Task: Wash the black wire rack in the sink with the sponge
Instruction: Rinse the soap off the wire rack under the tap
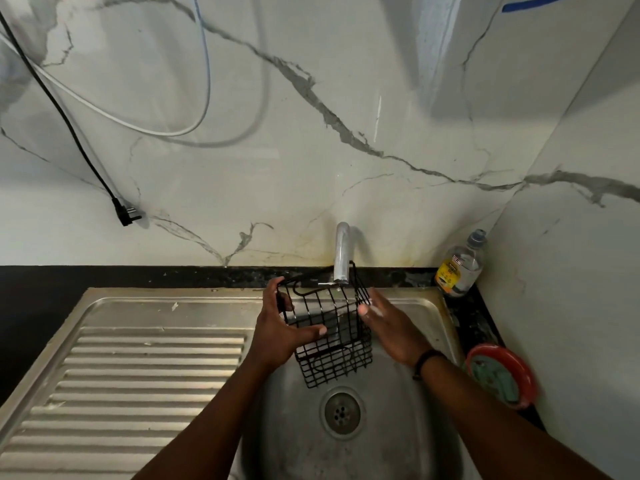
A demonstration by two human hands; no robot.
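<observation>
Backdrop: white marble-look wall (346,188) with grey veins rises beyond both hands, meeting a black counter (34,306) at its foot.
Basin: round stainless steel sink (294,445) lies below the hands, a ribbed steel drainboard (145,375) to the left of the left hand.
Rack: small black wire rack (329,341), an open grid basket of thin rods, is held tilted over the sink just under the curved chrome tap (341,252).
Left hand: left hand (280,323) grips the rack's left side, fingers curled round the wires, thumb across the front.
Right hand: right hand (388,327) presses the right side with straight fingers; it looks wet or soapy.
Sponge: I cannot make it out for certain; a greenish item sits in the red round plastic bowl (500,375) right of the right hand.
Slip risk: wet thin wires and only one curled grip could let the rack drop into the sink.
Snag risk: the rack's top wires sit near the spout and may catch on it.
Bottle risk: a wide right-arm sweep might topple the clear plastic bottle (462,265) beyond the right hand.
</observation>
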